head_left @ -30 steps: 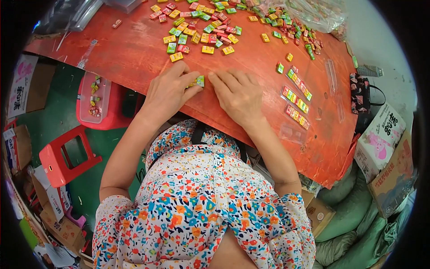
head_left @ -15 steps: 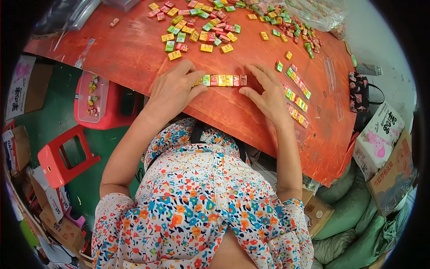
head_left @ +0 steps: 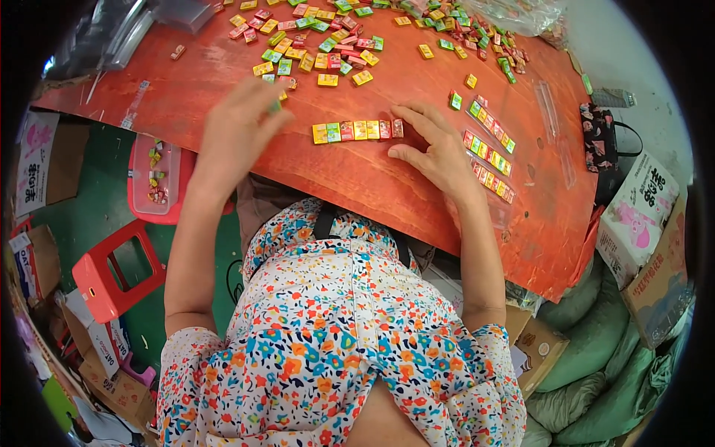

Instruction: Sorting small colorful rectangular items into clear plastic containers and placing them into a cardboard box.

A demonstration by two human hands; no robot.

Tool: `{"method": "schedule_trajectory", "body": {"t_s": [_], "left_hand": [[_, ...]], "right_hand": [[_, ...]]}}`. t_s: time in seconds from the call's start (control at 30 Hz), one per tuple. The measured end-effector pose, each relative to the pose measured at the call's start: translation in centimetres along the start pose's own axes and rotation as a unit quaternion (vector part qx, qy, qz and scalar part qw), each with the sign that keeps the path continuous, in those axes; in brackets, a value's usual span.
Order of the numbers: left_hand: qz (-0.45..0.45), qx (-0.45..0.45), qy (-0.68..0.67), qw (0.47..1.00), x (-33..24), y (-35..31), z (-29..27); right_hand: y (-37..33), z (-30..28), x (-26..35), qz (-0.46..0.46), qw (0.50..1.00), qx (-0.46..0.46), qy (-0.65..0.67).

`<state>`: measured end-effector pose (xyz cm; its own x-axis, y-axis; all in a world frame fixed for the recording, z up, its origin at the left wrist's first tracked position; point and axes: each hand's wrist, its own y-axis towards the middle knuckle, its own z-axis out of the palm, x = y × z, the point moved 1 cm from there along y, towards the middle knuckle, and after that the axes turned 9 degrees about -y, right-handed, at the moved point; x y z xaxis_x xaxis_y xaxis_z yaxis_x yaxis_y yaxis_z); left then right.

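A straight row of small yellow, green and red boxes [head_left: 360, 130] lies on the red tabletop in front of me. My right hand [head_left: 428, 145] rests at the row's right end, thumb and fingers apart, with the last boxes between their tips. Left of the row, my left hand [head_left: 242, 127] is smeared by motion. Its fingertips are around a small yellow-and-green box [head_left: 277, 103] at the near edge of the loose pile [head_left: 320, 48]. Whether the fingers grip that box cannot be made out.
Three filled strips of boxes [head_left: 488, 156] lie right of my right hand, beside clear plastic trays [head_left: 551, 127]. A second heap of boxes [head_left: 484, 37] is at the far right under clear plastic. Left of the table, a clear tub [head_left: 160, 175] sits on a red stool, near another red stool [head_left: 119, 272].
My left hand has left the row's left end and moved left and away from me to the loose boxes. A yellow box it covered now shows. My right hand stays by the row.
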<state>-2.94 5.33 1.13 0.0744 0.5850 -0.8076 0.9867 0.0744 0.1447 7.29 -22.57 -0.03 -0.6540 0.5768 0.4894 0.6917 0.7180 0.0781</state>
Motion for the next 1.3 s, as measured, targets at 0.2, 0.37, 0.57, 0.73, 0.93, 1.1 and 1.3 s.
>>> {"method": "schedule_trajectory", "body": {"t_s": [0.2,0.37,0.57,0.73,0.93,1.1,1.3], "left_hand": [[0.058,-0.075,0.092,0.991,-0.4,-1.1,1.3],[0.029,0.008,0.047,0.998,-1.6,-1.2,4.7],[0.050,0.036,0.070,0.996,-1.4,0.1,5.9],[0.070,0.065,0.036,0.995,-4.0,0.9,7.7],[0.173,0.110,-0.037,0.978,-8.7,2.0,14.4],[0.219,0.177,-0.049,0.958,-11.7,2.4,19.7],[0.227,0.231,-0.032,0.945,-13.0,2.4,23.0]], "right_hand": [[0.8,-0.3,0.7,-0.006,0.998,0.028,-0.057],[1.3,0.1,0.9,-0.014,0.998,0.045,-0.052],[0.6,1.4,1.2,-0.046,0.994,-0.035,-0.087],[-2.8,-0.8,1.3,-0.007,0.992,-0.086,-0.097],[-10.3,-5.9,-1.9,0.066,0.990,-0.088,-0.091],[-15.4,-8.2,-4.7,0.147,0.987,-0.048,-0.035],[-18.0,-8.2,-7.4,0.176,0.983,-0.036,-0.041]]}}
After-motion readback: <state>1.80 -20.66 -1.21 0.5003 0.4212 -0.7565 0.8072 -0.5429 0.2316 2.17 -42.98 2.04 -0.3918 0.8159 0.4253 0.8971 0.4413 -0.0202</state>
